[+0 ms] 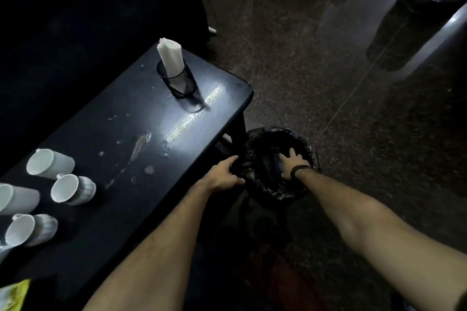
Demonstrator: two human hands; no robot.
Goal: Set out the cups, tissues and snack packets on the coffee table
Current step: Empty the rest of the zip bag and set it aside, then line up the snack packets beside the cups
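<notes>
Several white cups (63, 188) lie on their sides at the left end of the dark coffee table (156, 139). White tissues (169, 57) stand upright in a black mesh holder (180, 81) near the table's far end. A yellow snack packet (14, 294) shows at the bottom left corner. Beside the table's right end stands a bin lined with a black bag (278, 166). My left hand (223, 174) grips the bag's near rim. My right hand (290, 163) reaches inside the bin, fingers spread flat on the liner.
A speckled stone floor (328, 70) spreads to the right. Another person's leg in dark trousers (404, 23) stands at the top right. A dark sofa or wall fills the upper left. Something reddish (273, 278) lies below the bin, unclear.
</notes>
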